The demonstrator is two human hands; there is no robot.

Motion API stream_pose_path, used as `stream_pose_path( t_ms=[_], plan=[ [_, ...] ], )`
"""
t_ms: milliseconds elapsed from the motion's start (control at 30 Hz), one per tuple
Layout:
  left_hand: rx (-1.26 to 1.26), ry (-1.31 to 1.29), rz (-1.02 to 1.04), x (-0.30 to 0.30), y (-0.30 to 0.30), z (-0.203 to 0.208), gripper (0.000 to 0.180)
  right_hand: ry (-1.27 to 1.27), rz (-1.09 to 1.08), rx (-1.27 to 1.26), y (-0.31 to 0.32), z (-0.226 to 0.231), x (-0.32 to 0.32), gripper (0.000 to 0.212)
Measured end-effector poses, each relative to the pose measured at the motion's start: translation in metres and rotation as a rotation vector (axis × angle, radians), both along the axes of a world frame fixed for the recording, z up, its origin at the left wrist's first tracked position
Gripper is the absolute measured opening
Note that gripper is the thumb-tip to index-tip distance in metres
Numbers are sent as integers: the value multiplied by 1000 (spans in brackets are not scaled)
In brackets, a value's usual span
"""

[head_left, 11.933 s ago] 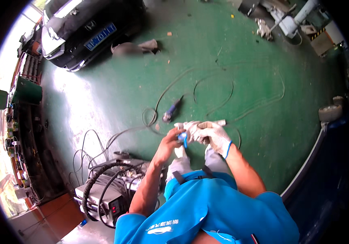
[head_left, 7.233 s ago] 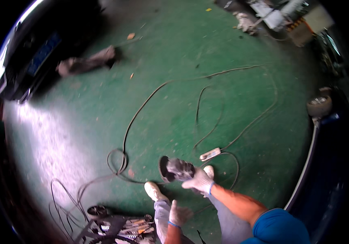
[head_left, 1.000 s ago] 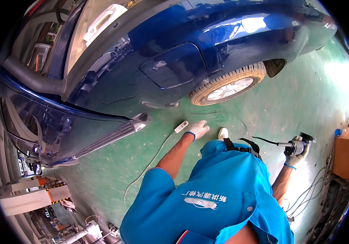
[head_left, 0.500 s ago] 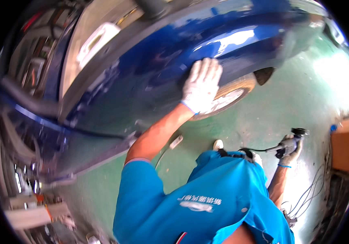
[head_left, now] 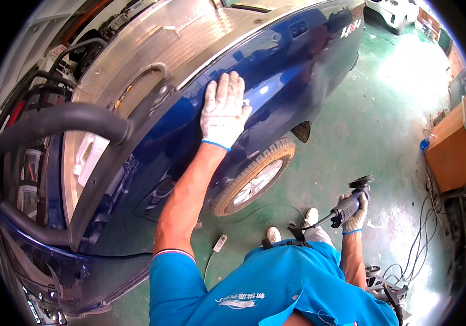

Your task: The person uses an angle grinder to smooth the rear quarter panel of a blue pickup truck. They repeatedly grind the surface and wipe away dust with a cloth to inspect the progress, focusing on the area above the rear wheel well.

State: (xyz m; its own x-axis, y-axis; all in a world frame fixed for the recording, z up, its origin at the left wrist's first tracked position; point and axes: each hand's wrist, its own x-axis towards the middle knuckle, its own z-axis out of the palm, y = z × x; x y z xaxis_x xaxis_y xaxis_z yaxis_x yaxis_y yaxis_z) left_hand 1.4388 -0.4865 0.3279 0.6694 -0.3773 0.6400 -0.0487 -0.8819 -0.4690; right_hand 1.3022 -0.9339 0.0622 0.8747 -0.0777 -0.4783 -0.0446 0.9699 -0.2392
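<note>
My left hand, in a white work glove, lies flat with fingers spread on the glossy dark blue side panel of a pickup truck, just below the edge of its metal bed. My right hand, also gloved, hangs low at my right side and grips a grey angle grinder with its disc pointing up and away. The grinder's black cord trails across the green floor toward my feet.
The truck's rear wheel sits below my left arm. A thick black roll bar curves over the bed at left. A white power strip lies on the floor. An orange cabinet and cables stand at right.
My left hand has risen along the truck's side and now rests flat higher on the blue panel. The right hand keeps hold of the grinder at my side.
</note>
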Motion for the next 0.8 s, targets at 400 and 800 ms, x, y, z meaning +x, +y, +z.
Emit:
stream_pose_path(
  t_ms=[400, 800],
  plan=[
    [-280, -12, 162, -64, 6, -12, 77, -94, 26, -86, -4, -32, 16, 47],
    [-620, -61, 392, -79, -32, -125, 83, -52, 373, -117, -59, -43, 29, 53]
  ],
)
